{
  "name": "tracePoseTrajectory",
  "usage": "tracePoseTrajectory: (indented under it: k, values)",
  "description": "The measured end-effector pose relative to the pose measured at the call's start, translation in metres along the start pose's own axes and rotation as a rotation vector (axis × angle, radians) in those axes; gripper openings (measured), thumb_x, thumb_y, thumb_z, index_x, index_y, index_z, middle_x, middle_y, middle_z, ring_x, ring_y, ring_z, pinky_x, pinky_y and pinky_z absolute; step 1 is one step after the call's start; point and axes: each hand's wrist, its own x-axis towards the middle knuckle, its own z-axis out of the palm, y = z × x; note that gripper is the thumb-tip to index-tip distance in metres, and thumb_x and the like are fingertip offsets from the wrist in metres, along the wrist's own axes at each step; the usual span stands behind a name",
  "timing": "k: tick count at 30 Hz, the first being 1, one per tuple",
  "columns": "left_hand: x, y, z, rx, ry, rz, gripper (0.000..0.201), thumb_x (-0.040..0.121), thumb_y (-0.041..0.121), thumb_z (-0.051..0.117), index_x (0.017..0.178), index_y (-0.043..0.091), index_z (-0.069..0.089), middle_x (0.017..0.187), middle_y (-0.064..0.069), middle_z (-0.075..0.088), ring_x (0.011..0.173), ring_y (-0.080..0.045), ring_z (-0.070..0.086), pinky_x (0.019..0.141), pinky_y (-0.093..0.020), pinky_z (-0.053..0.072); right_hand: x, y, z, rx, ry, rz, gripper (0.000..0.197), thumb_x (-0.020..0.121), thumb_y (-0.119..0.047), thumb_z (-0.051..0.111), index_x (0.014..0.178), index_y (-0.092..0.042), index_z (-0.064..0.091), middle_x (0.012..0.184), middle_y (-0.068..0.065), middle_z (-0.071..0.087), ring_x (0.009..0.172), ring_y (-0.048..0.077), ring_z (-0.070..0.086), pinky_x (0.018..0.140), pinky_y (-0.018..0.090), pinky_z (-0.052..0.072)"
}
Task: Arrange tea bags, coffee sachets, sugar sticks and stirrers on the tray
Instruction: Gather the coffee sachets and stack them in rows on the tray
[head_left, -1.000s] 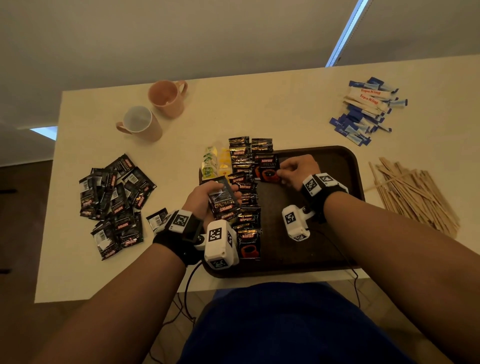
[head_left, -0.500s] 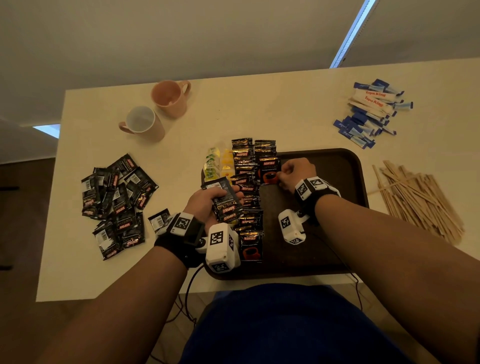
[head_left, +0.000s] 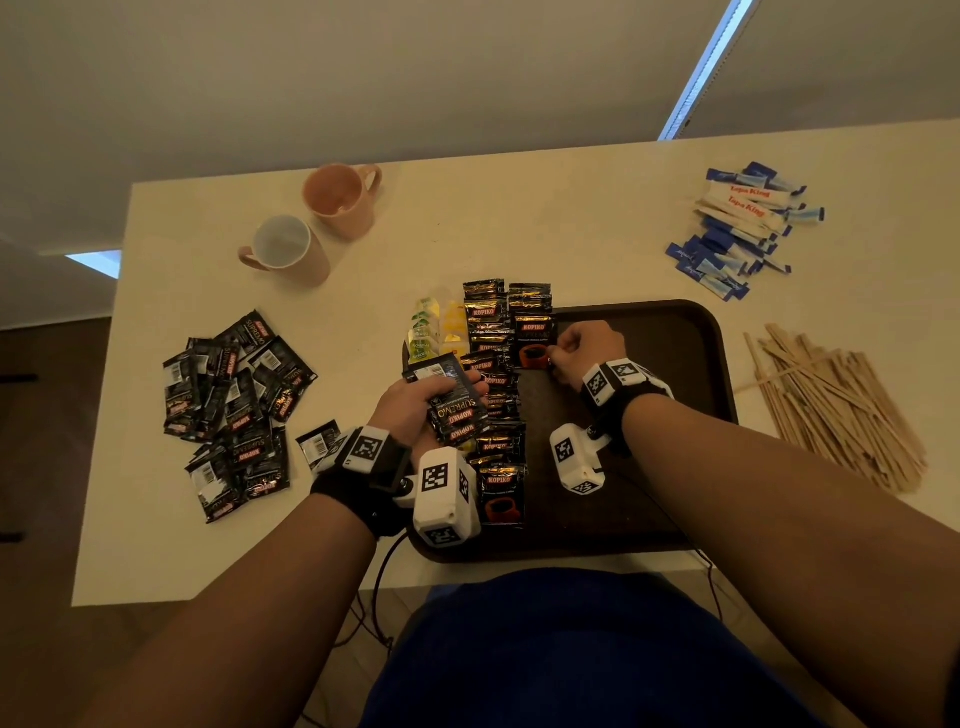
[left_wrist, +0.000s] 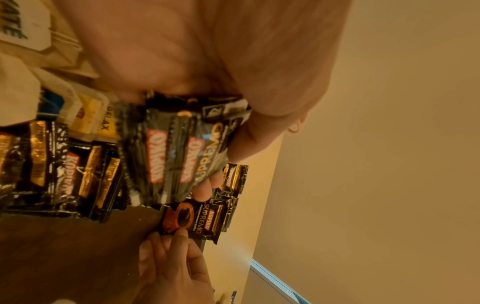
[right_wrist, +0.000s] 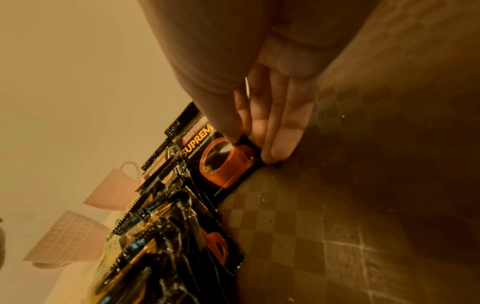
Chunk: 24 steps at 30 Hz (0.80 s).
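Left hand: the left hand (head_left: 415, 410) sits nearest, over the tray's left edge, palm turned up — fingers and thumb curled round a small stack of coffee sachets (head_left: 457, 402), the top one reading sideways.
Risk at the stack: the foil looks slick, and in the left wrist view the sachets already fan out past the fingertips (left_wrist: 205, 190); a looser grip would likely drop them onto the laid column (head_left: 498, 441) below and knock it crooked.
Right hand: the right hand (head_left: 587, 351) reaches in from the right, wrist low over the bare tray (head_left: 675, 415), knuckles up.
Right fingers: thumb on top and fingers beneath pinch the lower right corner of one sachet (right_wrist: 221, 162), whose corner meets the tray floor — the sachet is not yet let go.
Risk at placement: this sachet heads a second column (head_left: 532, 322) just beside the first; sliding it leftward could ride it over its neighbours, and lifting the thumb quickly may drag it out of line.
Risk at far rim: both columns overhang the tray's far edge onto the table (head_left: 519, 228), so a push could tip the end sachets off.
Tea bags: the tea bags (head_left: 439, 330) lie at the tray's far left corner.
Still off the tray: loose sachets (head_left: 234, 410) at left, stirrers (head_left: 836, 410) at right, sugar sticks (head_left: 743, 228) far right.
Mugs: two mugs (head_left: 311, 228) stand far left.
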Motion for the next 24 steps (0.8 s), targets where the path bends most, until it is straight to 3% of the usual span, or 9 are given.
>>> tracePoseTrajectory:
  k: [3,6,9,12,14,17,20,24]
  values:
    - [0.003,0.000,-0.004,0.044,-0.021,0.003,0.041,0.098,0.001,0.042,0.139,-0.009,0.043,0.112,-0.023,0.066,0.077,-0.026,0.074,0.058,-0.033,0.059,-0.002,0.002,-0.001,-0.005,-0.024,0.011,0.022,0.087,-0.025,0.070,0.070,-0.027,0.057,0.090,0.004,0.071,0.085,0.021,0.069,0.087,0.039,0.057]
    - [0.002,-0.001,-0.005,0.135,0.001,0.032,0.040,0.095,0.004,0.052,0.134,-0.004,0.047,0.101,-0.021,0.073,0.082,-0.029,0.074,0.061,-0.036,0.059,-0.005,0.004,-0.004,0.000,-0.029,0.025,0.007,0.087,-0.023,0.070,0.082,-0.021,0.065,0.093,0.003,0.071,0.088,0.021,0.068,0.089,0.038,0.056]
    - [0.002,-0.005,-0.009,0.221,0.036,0.069,0.070,0.071,0.015,0.081,0.133,0.001,0.054,0.116,-0.024,0.068,0.101,-0.038,0.069,0.081,-0.050,0.057,-0.010,0.010,-0.010,-0.073,-0.005,0.006,0.011,0.090,-0.021,0.066,0.099,-0.015,0.070,0.094,-0.002,0.064,0.091,0.015,0.061,0.085,0.026,0.049]
    - [0.000,-0.008,-0.012,0.241,0.051,0.097,0.072,0.060,0.020,0.088,0.125,0.004,0.062,0.114,-0.023,0.070,0.102,-0.040,0.068,0.093,-0.060,0.051,-0.020,0.007,-0.016,-0.146,0.054,-0.046,0.006,0.088,-0.014,0.064,0.091,-0.018,0.066,0.101,0.002,0.064,0.097,0.020,0.062,0.083,0.029,0.049]
    - [-0.004,-0.010,-0.011,0.285,0.055,0.112,0.066,0.063,0.022,0.086,0.122,0.004,0.064,0.108,-0.019,0.072,0.096,-0.036,0.071,0.089,-0.055,0.055,-0.029,0.002,-0.016,-0.204,0.089,-0.143,0.009,0.085,-0.010,0.064,0.090,-0.019,0.063,0.106,0.004,0.059,0.098,0.021,0.059,0.086,0.034,0.051]
    - [-0.008,-0.013,-0.011,0.335,0.072,0.124,0.048,0.076,0.019,0.081,0.120,0.006,0.065,0.104,-0.017,0.074,0.085,-0.030,0.073,0.070,-0.039,0.059,-0.049,-0.007,-0.011,-0.202,0.064,-0.448,0.023,0.083,-0.013,0.070,0.102,-0.023,0.065,0.106,-0.001,0.056,0.098,0.015,0.053,0.089,0.032,0.050]
    - [-0.013,-0.015,-0.010,0.357,0.065,0.126,0.060,0.068,0.027,0.085,0.121,0.008,0.064,0.105,-0.017,0.074,0.089,-0.032,0.073,0.073,-0.041,0.059,-0.067,-0.014,-0.005,-0.162,-0.024,-0.710,0.042,0.078,-0.016,0.077,0.116,-0.029,0.067,0.109,-0.003,0.056,0.104,0.014,0.049,0.092,0.027,0.043]
    - [-0.017,-0.013,-0.011,0.457,0.086,0.165,0.051,0.074,0.033,0.082,0.117,0.012,0.067,0.101,-0.013,0.075,0.088,-0.031,0.073,0.076,-0.041,0.060,-0.076,-0.018,0.001,-0.146,0.016,-0.868,0.036,0.077,-0.010,0.076,0.110,-0.026,0.073,0.110,0.001,0.059,0.106,0.019,0.052,0.090,0.034,0.046]
